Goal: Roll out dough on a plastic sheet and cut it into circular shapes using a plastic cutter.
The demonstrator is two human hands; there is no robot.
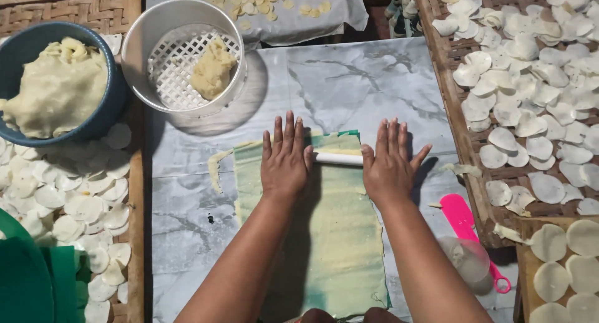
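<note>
Marble slab (pixel 349 80), flat hands (pixel 286 164) pressing roller (pixel 338 159)

Even, soft daylight, fairly bright. Soft shadows fall right of the white sieve bowl (pixel 184 55) and beneath both forearms onto the desk (pixel 349 80). No glare. Focus sharp; slight softness at the edges.

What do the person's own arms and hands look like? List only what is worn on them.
Nothing is worn. Both forearms are bare right down to the bottom edge of the picture, with no sleeve in view. The left hand and the right hand have no gloves, and no rings, watch or bracelet show on the fingers or wrists. The nails look short and unpainted.
</note>
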